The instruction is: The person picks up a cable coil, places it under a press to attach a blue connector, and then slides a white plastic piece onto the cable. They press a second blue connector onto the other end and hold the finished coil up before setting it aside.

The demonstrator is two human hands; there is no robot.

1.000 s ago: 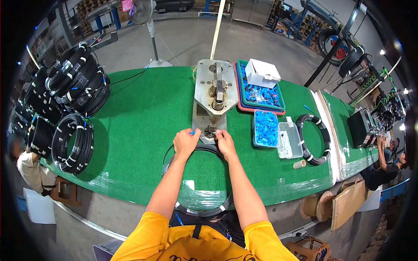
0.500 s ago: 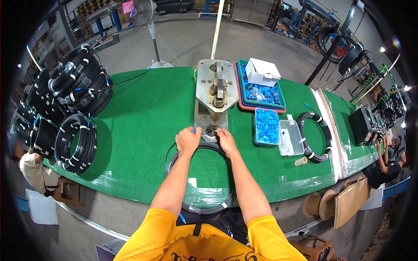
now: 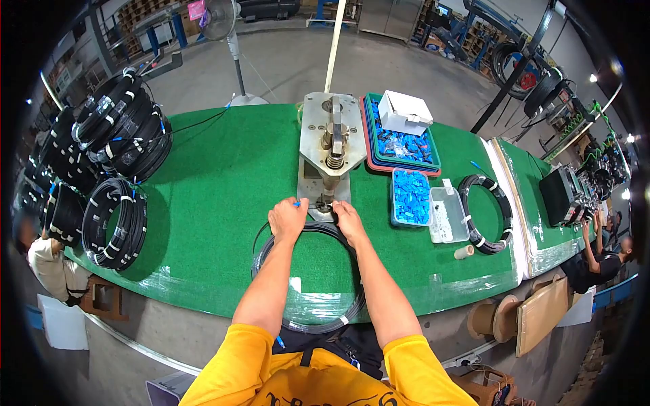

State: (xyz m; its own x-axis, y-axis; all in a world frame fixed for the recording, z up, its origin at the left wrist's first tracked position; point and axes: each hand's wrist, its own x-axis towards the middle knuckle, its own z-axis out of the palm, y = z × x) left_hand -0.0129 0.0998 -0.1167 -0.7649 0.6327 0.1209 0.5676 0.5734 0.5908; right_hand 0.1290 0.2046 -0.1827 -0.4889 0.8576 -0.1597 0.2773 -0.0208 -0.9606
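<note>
A metal bench press [image 3: 332, 128] stands upright in the middle of the green table, its ram over a small base plate. My left hand [image 3: 288, 220] is closed at the left of that base, and a small blue connector [image 3: 296, 204] pokes out by its fingers. On the other side my right hand [image 3: 348, 222] has thumb and finger pinched close to the die; what they hold is too small to make out. A coil of black cable [image 3: 357, 298] lies beneath both forearms, with another blue end [image 3: 279, 342] hanging near my shirt.
To the right are a tub of blue connector parts [image 3: 411, 196], a clear box of white pieces [image 3: 443, 215], stacked trays [image 3: 406, 159] under a white box [image 3: 405, 112], and a cable coil [image 3: 486, 213]. Stacked coils [image 3: 122, 128] fill the left. People sit at both sides.
The view has shifted a little, so everything sits slightly further left. Both hands stay at the press base with much the same grip.
</note>
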